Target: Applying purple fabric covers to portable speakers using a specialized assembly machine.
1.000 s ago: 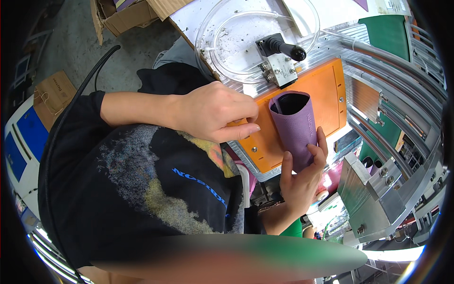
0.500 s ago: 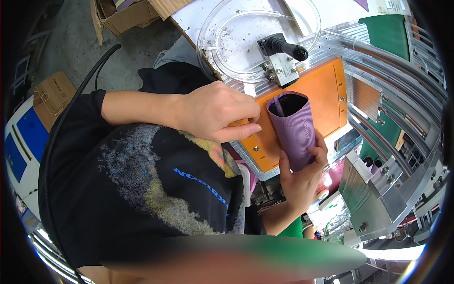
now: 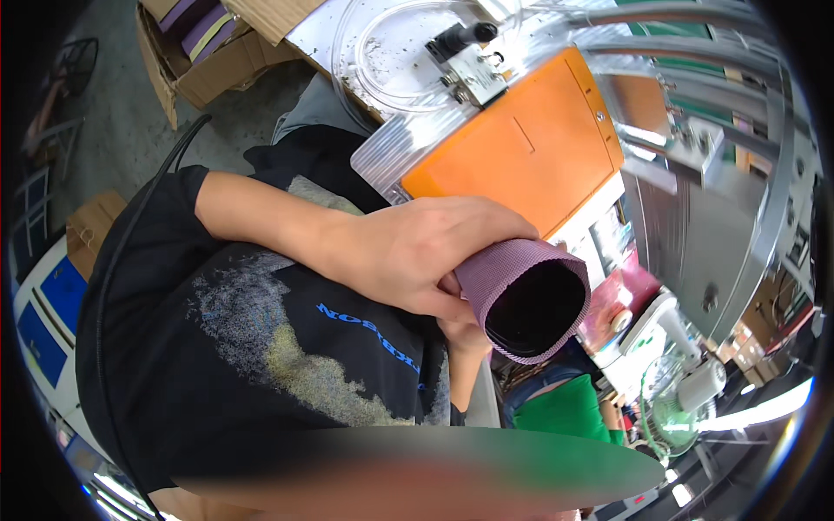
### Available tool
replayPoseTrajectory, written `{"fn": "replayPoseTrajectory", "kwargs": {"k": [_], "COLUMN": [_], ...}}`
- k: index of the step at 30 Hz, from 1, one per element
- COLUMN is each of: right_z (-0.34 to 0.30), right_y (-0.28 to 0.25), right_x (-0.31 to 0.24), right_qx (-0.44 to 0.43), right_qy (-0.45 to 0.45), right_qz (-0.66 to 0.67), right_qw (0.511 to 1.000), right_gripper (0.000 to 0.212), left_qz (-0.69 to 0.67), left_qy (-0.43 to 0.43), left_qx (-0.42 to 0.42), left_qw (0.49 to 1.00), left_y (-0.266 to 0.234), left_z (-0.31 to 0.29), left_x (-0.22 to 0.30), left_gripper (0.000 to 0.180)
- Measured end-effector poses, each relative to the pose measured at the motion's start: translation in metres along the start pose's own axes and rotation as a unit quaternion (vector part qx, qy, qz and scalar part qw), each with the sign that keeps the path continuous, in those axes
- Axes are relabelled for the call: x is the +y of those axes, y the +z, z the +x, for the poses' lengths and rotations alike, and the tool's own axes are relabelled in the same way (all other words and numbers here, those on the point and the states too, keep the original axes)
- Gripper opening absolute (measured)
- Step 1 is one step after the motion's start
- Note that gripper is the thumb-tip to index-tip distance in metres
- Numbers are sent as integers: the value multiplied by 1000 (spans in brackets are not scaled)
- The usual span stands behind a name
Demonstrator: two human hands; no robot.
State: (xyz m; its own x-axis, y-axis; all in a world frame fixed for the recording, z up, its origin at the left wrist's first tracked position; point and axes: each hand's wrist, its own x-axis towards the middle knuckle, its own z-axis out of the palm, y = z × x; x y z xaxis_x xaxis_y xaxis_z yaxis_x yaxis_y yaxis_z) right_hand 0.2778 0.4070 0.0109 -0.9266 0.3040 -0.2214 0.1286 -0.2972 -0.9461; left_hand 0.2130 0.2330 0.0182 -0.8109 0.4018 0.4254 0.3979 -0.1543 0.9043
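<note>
The person's left hand (image 3: 417, 256) wraps around a purple mesh sleeve (image 3: 526, 295), held up close to the camera with its dark open end facing the viewer. The right hand (image 3: 465, 334) sits mostly hidden beneath it, fingers apparently supporting the sleeve. Just behind lies an orange plate (image 3: 521, 148) on a metal machine (image 3: 712, 208). A cardboard box (image 3: 204, 52) stands well apart.

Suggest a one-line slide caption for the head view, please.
Both hands, left hand on top, hold a purple sleeve below an orange plate.
</note>
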Motion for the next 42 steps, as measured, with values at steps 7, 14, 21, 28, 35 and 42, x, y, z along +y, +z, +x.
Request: {"fn": "replayPoseTrajectory", "kwargs": {"k": [7,14,21,28,35,42], "right_z": [-3,-8,3,-24,4,48], "right_y": [11,8,-5,23,-2,-14], "right_x": [1,4,5,-8,2,-15], "right_qx": [-141,-108,-174,-57,-184,-188], "right_qy": [-138,-91,-203,-392,-558,-495], "right_qz": [-226,-164,-390,-485,-340,-413], "right_qw": [954,976,881,780,734,741], "right_gripper": [71,54,69,76,72,79], "left_qz": [69,86,65,-110,-566,-639], "left_qy": [31,38,20,-34,-330,-430], "left_qx": [-20,-45,-64,36,25,90], "left_qw": [997,995,996,993,755,632], "left_y": [-7,-6,-6,17,-12,12], "left_z": [5,9,7,-16,9,20], "left_x": [0,5,5,-1,-8,-5], "left_gripper": [64,65,80,88,49,53]}}
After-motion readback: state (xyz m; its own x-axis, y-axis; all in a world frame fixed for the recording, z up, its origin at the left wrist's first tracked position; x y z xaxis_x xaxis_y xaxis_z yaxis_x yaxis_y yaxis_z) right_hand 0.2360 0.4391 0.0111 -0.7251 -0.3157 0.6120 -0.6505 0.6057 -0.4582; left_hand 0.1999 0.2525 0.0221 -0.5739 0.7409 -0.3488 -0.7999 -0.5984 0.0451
